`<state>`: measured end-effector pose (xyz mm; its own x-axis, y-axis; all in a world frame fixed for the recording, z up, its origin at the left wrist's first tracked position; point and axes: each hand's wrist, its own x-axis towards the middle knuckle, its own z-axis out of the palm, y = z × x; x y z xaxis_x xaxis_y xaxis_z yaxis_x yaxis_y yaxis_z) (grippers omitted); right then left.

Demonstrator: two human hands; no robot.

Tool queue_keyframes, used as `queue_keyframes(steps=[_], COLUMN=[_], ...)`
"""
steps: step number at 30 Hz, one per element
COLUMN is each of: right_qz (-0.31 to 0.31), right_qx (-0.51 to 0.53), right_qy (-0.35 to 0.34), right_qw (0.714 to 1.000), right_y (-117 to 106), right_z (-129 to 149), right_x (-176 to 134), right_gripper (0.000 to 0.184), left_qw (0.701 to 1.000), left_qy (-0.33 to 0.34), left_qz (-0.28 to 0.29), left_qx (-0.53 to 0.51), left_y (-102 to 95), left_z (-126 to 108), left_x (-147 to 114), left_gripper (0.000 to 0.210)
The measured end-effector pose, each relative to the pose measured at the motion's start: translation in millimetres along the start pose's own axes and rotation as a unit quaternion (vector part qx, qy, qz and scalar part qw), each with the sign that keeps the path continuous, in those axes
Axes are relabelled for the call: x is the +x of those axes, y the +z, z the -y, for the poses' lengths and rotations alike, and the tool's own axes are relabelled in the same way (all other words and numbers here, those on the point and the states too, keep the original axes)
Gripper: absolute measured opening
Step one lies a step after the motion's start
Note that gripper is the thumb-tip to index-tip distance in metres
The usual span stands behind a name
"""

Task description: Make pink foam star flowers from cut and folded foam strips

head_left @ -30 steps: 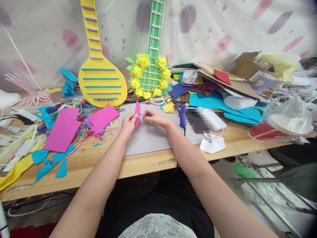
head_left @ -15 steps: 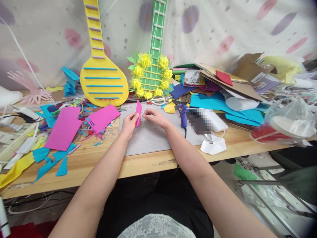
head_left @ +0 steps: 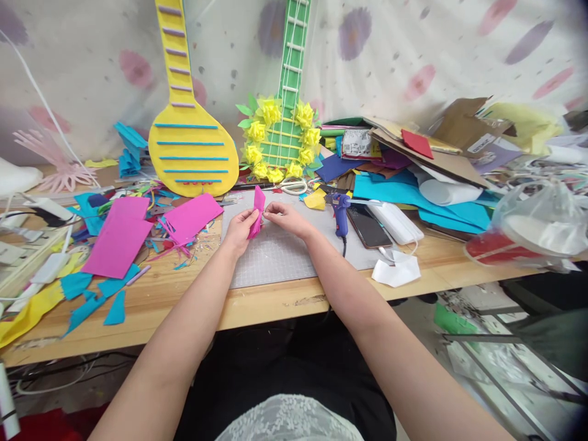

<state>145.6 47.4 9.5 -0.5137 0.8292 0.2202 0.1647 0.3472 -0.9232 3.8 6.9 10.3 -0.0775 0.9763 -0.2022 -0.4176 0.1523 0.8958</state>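
Observation:
My left hand [head_left: 239, 231] pinches a folded piece of magenta craft paper [head_left: 259, 199] upright between thumb and fingers, above the grey cutting mat [head_left: 275, 256]. Its lower edge looks layered or fringed. My right hand [head_left: 285, 218] is close against the right side of this piece, thumb and forefinger pressed together. Whatever lies between those fingertips is too small to make out. More magenta sheets [head_left: 120, 236] lie on the table to the left, one with cut strips beside it.
Behind the mat stand a yellow paper lute [head_left: 193, 153] and a green guitar [head_left: 287, 131] ringed with yellow flowers. To the right are a blue glue gun [head_left: 340, 215], a phone [head_left: 369, 225], a white power bank [head_left: 395, 222] and piled paper. Blue scraps [head_left: 114, 309] lie at left.
The magenta piece has turned slightly and its lower layers now fan out. My right fingertips have come a little closer to it. The left hand still holds it.

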Motion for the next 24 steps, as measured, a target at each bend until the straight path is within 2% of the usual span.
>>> queue_keyframes(steps=[12,15,17,19,22,24], right_qz=[0.005,0.005,0.007,0.006,-0.009,-0.027], right_qx=[0.033,0.051,0.057,0.054,0.037,0.026], right_qy=[-0.038,-0.048,-0.048,-0.048,-0.047,-0.045], right_qw=[0.999,0.998,0.997,0.997,0.998,0.998], right_y=[1.4,1.6,1.5,1.6,3.0,5.0], right_z=[1.8,1.2,1.6,2.4,3.4,3.2], right_x=[-1.4,-1.2,-1.0,-0.7,0.1,1.1], right_gripper=[0.019,0.019,0.02,0.02,0.018,0.016], left_qw=[0.996,0.996,0.998,0.999,0.99,0.979], left_qy=[-0.065,-0.06,-0.033,0.026,0.134,0.181], left_qz=[0.063,0.066,0.053,0.028,-0.011,-0.031], left_qx=[-0.014,-0.022,-0.022,-0.007,0.046,0.09], left_y=[-9.0,-10.9,-11.3,-11.0,-9.2,-7.9], left_z=[-3.8,-1.6,0.1,1.8,4.2,5.5], left_x=[0.9,2.9,4.0,5.1,6.6,7.4], left_gripper=[0.02,0.026,0.031,0.034,0.027,0.018])
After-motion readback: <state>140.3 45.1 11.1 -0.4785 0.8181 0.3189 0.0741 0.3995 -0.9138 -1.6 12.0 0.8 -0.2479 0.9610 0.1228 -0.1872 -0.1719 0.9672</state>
